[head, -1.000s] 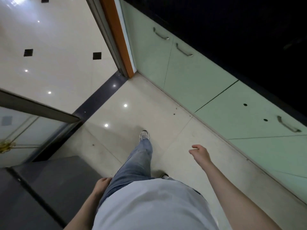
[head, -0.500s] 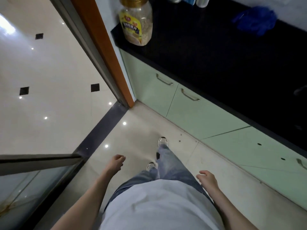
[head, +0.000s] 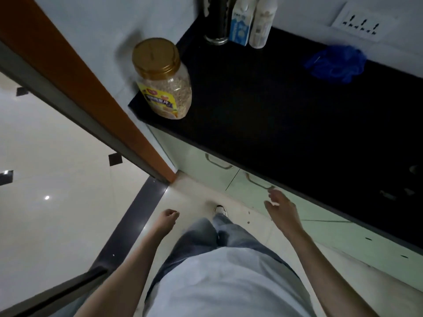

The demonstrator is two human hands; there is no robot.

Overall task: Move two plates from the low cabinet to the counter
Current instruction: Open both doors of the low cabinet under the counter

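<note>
So the plates aren't visible anywhere here. The pale green doors of the low cabinet (head: 206,165) are all closed, so my guess is they're sitting behind one of them, and nothing has reached the counter (head: 286,115) yet. What matters for the next move is the door handle (head: 258,181), the second one along from the orange door frame (head: 91,92). It lies just up and left of the right hand (head: 282,208) in the picture, right of centre, and its long axis runs along the counter edge, slanting from upper left to lower right. The right hand is by far the closer one. It's stretched out toward the handle with fingers spread and relaxed, fingertips (head: 272,193) just beside the handle's lower end. It's holding nothing, and I can't tell whether it's touching the metal, but it definitely isn't wrapped around it. The left hand (head: 169,217) hangs over the floor tiles (head: 194,195) in the lower middle of the frame, well apart from the cabinet, fingers loosely curled, also holding nothing. I'd say the door needs a hook-and-pull toward the person, with the feet clear of its swing. Up top, the black counter has plenty of bare room toward the right of the oat jar (head: 163,78), and a blue bundle (head: 336,62) sits back near the wall.
</note>
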